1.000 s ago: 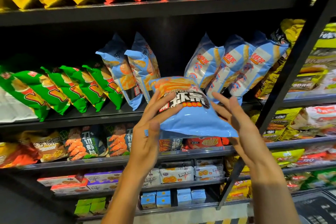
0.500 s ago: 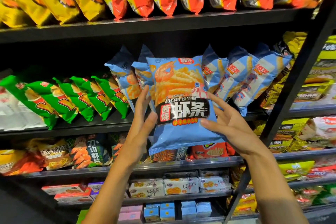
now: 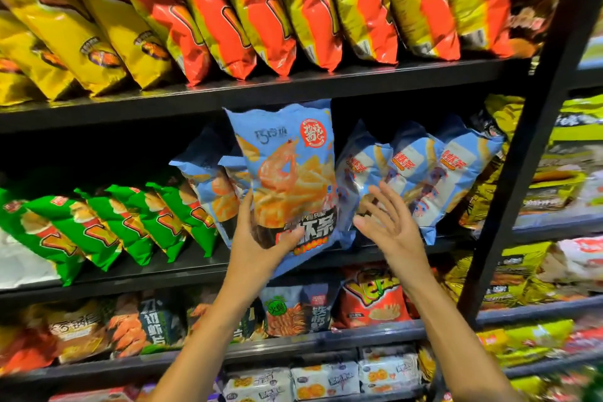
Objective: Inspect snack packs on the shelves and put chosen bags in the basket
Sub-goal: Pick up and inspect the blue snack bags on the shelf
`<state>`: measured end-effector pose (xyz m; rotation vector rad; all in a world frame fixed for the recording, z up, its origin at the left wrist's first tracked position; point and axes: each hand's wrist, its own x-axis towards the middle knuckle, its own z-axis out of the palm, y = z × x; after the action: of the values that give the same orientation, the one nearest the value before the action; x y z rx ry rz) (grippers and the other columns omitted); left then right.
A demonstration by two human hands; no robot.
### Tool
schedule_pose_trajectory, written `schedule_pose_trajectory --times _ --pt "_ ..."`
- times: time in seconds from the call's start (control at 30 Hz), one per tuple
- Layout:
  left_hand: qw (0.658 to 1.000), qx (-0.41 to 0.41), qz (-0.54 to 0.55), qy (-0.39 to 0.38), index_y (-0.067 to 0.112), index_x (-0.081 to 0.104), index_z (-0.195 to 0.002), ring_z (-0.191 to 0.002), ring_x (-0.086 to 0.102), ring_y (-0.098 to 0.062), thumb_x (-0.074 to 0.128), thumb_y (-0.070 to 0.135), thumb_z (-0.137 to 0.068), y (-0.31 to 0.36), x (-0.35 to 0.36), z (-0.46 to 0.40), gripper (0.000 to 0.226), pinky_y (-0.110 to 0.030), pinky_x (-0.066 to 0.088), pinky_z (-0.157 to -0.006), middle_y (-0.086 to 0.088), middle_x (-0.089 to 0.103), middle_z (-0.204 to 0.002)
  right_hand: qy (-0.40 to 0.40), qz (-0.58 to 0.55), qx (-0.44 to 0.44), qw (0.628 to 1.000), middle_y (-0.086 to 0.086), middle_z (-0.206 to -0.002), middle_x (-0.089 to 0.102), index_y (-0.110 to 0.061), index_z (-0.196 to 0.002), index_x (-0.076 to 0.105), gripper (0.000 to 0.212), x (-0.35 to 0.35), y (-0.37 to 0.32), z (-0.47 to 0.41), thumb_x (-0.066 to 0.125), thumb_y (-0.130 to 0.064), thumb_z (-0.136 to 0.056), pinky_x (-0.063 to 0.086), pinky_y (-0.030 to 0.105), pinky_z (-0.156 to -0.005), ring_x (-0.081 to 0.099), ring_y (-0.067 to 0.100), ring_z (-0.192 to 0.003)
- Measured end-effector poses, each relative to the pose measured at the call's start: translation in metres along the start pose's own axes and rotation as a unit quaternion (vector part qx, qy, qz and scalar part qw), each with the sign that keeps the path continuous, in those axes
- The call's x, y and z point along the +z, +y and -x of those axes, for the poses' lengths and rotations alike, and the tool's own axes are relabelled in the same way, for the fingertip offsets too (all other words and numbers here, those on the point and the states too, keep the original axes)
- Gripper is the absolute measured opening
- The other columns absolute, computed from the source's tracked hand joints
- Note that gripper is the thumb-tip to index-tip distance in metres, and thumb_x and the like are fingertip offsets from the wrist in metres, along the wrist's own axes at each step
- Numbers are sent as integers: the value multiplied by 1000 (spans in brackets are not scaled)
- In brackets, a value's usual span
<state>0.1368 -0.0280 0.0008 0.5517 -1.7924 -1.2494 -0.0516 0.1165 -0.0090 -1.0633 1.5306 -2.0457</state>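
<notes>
A light blue shrimp-stick bag (image 3: 290,173) stands upright in front of the middle shelf (image 3: 326,258), among other blue bags of the same kind (image 3: 417,173). My left hand (image 3: 257,238) grips its lower left edge, thumb across the front. My right hand (image 3: 388,222) hovers just right of the bag with fingers spread, apart from it. The basket is out of view.
Yellow and red chip bags (image 3: 248,10) fill the top shelf, green bags (image 3: 107,225) the middle left. Lower shelves hold shrimp and fries packs (image 3: 372,300) and small boxes (image 3: 326,378). A black upright post (image 3: 522,157) divides off the rack at right.
The blue bag has risen from a tilted, low position to upright at the shelf. My right hand has let go of it and moved off to the right; the view has tilted upward.
</notes>
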Motion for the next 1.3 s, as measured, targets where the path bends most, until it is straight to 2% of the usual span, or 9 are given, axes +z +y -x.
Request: schedule_pose_trajectory --times 0.1,0.23,0.3,0.4,0.57,0.73,0.93,1.13,1.3 --pt "997 52 -40 45 33 34 -153 -133 50 7 88 20 -80 0 22 -7 92 -17 42 -108 33 51 -142 108 69 -45 991 -15 -157 42 -45 -149 38 77 11 22 -5 79 -19 -89 40 42 -120 44 3 -142" --pt "984 107 -76 116 29 36 -152 -139 47 -6 89 22 -81 -16 51 -25 89 -30 42 -113 16 48 -148 166 165 -147 961 -11 -170 15 -36 -161 19 99 26 48 -17 79 -5 -88 30 45 -125 19 11 -157" --pt "977 126 -90 145 33 35 -150 -139 44 -3 88 18 -82 -24 62 -34 88 -24 39 -112 22 44 -146 159 200 -154 955 -10 -172 2 -42 -162 10 111 30 55 -26 80 1 -86 21 27 -126 6 13 -159" --pt "974 126 -102 156 25 31 -156 -143 42 -5 83 13 -85 -30 76 -46 89 -24 40 -113 10 43 -155 166 276 -184 929 -5 -172 -4 -25 -164 14 106 35 63 -38 82 -4 -85 10 5 -118 -3 14 -160" --pt "974 104 -162 114 23 21 -160 -149 36 -11 79 25 -88 -64 91 -68 92 -44 41 -115 8 36 -160 179 308 -191 915 1 -173 1 -18 -164 18 97 33 82 -53 79 -10 -89 7 12 -123 2 23 -160" --pt "974 112 -193 31 25 -3 -163 -158 2 -5 63 23 -102 -99 89 -56 90 -44 20 -128 16 -2 -170 168 318 -198 912 -2 -173 1 -21 -162 26 80 32 95 -57 70 -10 -97 18 38 -126 2 23 -160" --pt "969 129 -211 11 24 -5 -164 -159 1 -7 57 18 -106 -103 86 -68 86 -41 17 -129 13 -4 -171 171 308 -199 914 -3 -172 1 -22 -162 29 76 33 100 -60 68 -9 -98 6 17 -125 -1 21 -160" --pt "956 157 -246 -11 18 -13 -162 -159 -7 -14 58 18 -106 -115 82 -65 91 -47 14 -128 8 -17 -171 174 311 -198 913 0 -173 0 -18 -161 31 77 31 105 -60 72 -8 -96 23 54 -125 -1 24 -160" --pt "927 270 -260 -13 2 3 -163 -160 -1 -34 67 14 -100 -86 60 -54 90 -48 13 -129 -13 -5 -172 184 289 -207 916 0 -172 3 -19 -159 33 82 39 94 -47 78 -11 -91 22 55 -125 2 27 -160"
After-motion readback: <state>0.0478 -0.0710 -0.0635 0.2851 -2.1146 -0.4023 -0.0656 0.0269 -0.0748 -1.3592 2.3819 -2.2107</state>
